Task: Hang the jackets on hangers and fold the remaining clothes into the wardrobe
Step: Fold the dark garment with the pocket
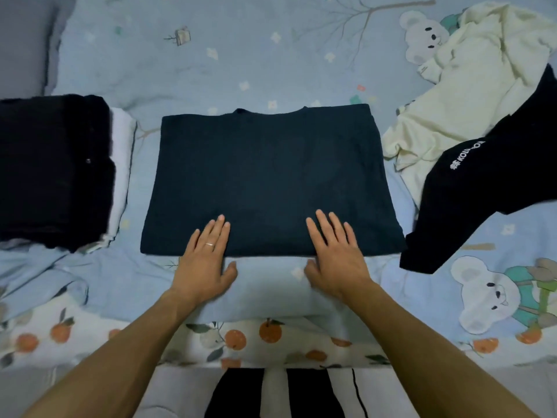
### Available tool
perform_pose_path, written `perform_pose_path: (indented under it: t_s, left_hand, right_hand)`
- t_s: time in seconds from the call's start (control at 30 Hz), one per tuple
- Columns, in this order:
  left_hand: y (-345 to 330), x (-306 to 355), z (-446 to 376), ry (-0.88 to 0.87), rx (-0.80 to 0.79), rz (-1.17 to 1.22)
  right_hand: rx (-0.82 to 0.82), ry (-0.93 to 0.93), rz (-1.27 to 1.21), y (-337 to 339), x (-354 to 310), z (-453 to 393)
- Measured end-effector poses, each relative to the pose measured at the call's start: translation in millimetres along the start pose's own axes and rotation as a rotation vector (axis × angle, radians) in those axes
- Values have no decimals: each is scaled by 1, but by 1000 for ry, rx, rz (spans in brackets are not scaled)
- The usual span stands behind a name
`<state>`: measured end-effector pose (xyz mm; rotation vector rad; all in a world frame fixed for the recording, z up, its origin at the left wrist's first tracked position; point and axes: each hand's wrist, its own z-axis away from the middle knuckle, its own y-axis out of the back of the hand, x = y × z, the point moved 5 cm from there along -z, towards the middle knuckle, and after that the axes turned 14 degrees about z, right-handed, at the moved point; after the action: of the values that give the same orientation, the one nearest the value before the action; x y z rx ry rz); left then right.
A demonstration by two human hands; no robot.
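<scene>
Flat, spread fingers (218, 229) of the left hand (205, 260) and the right hand (337, 251) press on the near hem of the dark navy knit top (268, 179) — neither hand grips anything, thumbs resting on the pale blue printed bedsheet (265, 64) just below the hem. The top lies centred on the bed, sleeves tucked in, neckline pointing away from the person, its long axis running slightly more side to side than front to back. This looks like mid-fold smoothing; the next move likely calls for pinching the hem and carrying it up toward the neckline. A folded black stack (54, 170) sits left — a crumpled cream garment (464, 95) and black printed garment (494, 176) wait right.
</scene>
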<state>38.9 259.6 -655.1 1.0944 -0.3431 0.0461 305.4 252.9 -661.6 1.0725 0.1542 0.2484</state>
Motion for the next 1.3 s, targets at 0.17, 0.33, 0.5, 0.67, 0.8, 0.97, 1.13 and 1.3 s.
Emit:
perform_pose_path:
  t_s: [0.17, 0.33, 0.5, 0.67, 0.8, 0.97, 1.13, 1.3]
  left_hand:
    - [7, -1, -22, 31, 137, -24]
    - [90, 22, -6, 90, 103, 132]
    - [203, 56, 63, 154, -38, 159]
    - [297, 80, 121, 134, 65, 159]
    - [320, 74, 108, 156, 84, 162]
    - [263, 36, 20, 151, 12, 70]
    - [152, 7, -28, 178, -46, 6]
    - [68, 15, -36, 36, -109, 62]
  right_hand:
    - [68, -126, 146, 25, -5, -18]
    - [9, -226, 107, 115, -7, 11]
    - [31, -290, 24, 217, -25, 92]
    - [101, -381, -7, 298, -30, 144]
    - [65, -391, 14, 315, -33, 135]
    - [111, -331, 110, 263, -30, 60]
    - [0, -274, 36, 156, -31, 4]
    - [14, -125, -9, 88, -44, -20]
